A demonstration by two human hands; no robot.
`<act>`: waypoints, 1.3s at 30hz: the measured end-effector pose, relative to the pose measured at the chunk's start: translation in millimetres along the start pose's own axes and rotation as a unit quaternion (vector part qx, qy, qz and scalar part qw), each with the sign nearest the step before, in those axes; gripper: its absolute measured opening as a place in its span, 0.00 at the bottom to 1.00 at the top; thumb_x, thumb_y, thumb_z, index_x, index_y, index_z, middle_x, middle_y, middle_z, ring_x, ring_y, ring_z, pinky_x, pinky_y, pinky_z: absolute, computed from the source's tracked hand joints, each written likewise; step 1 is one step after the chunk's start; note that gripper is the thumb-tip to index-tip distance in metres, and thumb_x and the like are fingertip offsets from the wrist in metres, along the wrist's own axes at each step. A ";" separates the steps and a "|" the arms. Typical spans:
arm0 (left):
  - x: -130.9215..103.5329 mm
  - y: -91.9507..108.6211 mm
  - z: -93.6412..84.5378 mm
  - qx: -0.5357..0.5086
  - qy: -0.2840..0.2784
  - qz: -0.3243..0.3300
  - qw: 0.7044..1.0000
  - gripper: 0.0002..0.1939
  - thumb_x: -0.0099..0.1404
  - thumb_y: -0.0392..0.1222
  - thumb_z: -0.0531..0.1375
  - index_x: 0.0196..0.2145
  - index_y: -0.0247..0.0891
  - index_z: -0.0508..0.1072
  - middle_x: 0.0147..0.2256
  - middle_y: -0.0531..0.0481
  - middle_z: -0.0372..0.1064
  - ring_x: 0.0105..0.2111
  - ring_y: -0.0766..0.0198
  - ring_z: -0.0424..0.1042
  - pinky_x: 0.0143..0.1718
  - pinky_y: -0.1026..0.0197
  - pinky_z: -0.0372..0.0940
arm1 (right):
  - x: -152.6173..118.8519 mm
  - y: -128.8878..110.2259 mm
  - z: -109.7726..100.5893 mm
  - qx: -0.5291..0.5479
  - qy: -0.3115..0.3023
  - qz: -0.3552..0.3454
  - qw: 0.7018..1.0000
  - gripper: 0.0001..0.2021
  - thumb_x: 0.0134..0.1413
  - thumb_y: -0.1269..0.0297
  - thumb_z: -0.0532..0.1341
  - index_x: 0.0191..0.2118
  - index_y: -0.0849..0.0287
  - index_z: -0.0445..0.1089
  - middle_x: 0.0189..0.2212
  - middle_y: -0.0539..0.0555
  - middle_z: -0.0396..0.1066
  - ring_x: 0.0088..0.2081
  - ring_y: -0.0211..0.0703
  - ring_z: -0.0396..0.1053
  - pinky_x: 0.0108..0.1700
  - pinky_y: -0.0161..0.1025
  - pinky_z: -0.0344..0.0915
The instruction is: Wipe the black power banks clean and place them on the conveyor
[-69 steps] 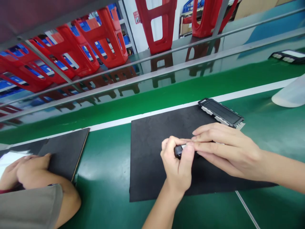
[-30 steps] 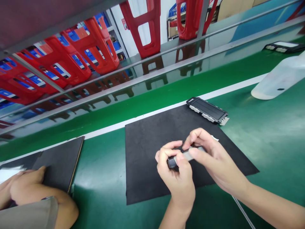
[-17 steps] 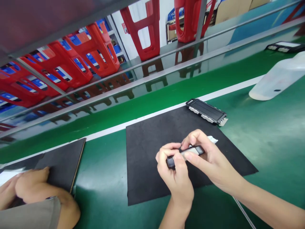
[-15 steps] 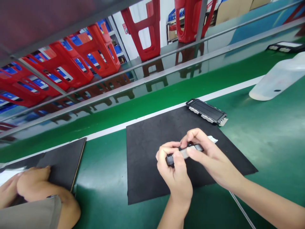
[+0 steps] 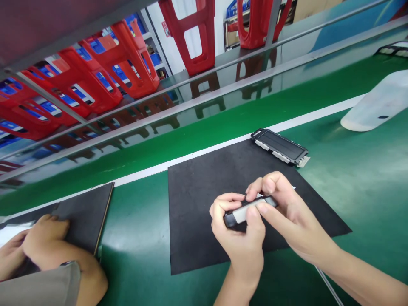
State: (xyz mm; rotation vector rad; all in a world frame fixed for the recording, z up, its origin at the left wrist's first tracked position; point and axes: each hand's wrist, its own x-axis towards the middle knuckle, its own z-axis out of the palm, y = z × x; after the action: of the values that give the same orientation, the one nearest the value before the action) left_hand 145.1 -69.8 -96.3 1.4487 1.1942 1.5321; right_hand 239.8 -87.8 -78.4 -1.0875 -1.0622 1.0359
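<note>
My left hand [image 5: 239, 239] and my right hand [image 5: 285, 213] both grip a small black device with a pale face [image 5: 245, 211], held edge-up just above a black foam mat [image 5: 197, 199]. The left thumb and fingers pinch its near end. Fingertips of the right hand press along its top edge and far end. A second flat black device [image 5: 279, 146] lies at the mat's far right corner. A white scrap [image 5: 292, 187] peeks out behind my right hand.
A co-worker's hands [image 5: 35, 244] rest on another dark mat [image 5: 81, 212] at the left. A white plastic container [image 5: 376, 106] lies at the far right on the green belt [image 5: 350, 170]. Red stools [image 5: 127, 59] are stacked behind the rail.
My hands stay on the device above the mat; my right fingers have curled from flat over it to pinching its top edge. The co-worker's hand has shifted slightly on the left mat.
</note>
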 end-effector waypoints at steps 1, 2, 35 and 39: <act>-0.2 0.2 0.3 0.005 0.000 0.007 1.000 0.07 0.56 0.39 0.62 0.28 0.40 0.64 0.30 0.51 0.69 0.32 0.61 0.70 0.33 0.56 0.67 | -0.9 0.3 -0.2 -0.002 0.002 -0.001 1.000 0.09 0.61 0.63 0.54 0.33 0.51 0.50 0.32 0.48 0.60 0.36 0.39 0.60 0.37 0.34 0.64; -0.5 0.3 0.5 0.011 0.001 0.015 1.000 0.07 0.55 0.39 0.62 0.28 0.40 0.64 0.30 0.51 0.69 0.32 0.61 0.70 0.32 0.57 0.67 | -1.8 0.9 -0.7 -0.004 0.002 -0.002 1.000 0.09 0.61 0.64 0.53 0.33 0.51 0.50 0.33 0.48 0.60 0.36 0.39 0.59 0.37 0.34 0.63; 3.2 18.1 -27.1 -0.094 -0.036 0.115 0.988 0.23 0.66 0.59 0.45 0.53 0.52 0.66 0.63 0.54 0.53 0.63 0.55 0.51 0.60 0.52 0.50 | 6.1 -18.4 -14.8 0.274 -0.039 0.247 0.929 0.06 0.51 0.61 0.63 0.33 0.55 0.76 0.29 0.50 0.76 0.28 0.39 0.71 0.30 0.31 0.67; 16.8 30.5 -28.6 -0.283 -0.076 -0.282 0.914 0.32 0.63 0.65 0.47 0.56 0.43 0.66 0.59 0.44 0.61 0.60 0.51 0.59 0.55 0.52 0.61 | 11.7 -15.7 -14.2 0.197 -0.110 0.194 0.955 0.16 0.56 0.59 0.58 0.50 0.52 0.70 0.36 0.52 0.76 0.33 0.42 0.73 0.33 0.34 0.68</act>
State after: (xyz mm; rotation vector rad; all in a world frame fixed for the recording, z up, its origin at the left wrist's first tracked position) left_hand 117.8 -68.5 -60.4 0.7329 0.8632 1.1897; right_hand 257.5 -81.0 -63.3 -0.8806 -0.7758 1.6391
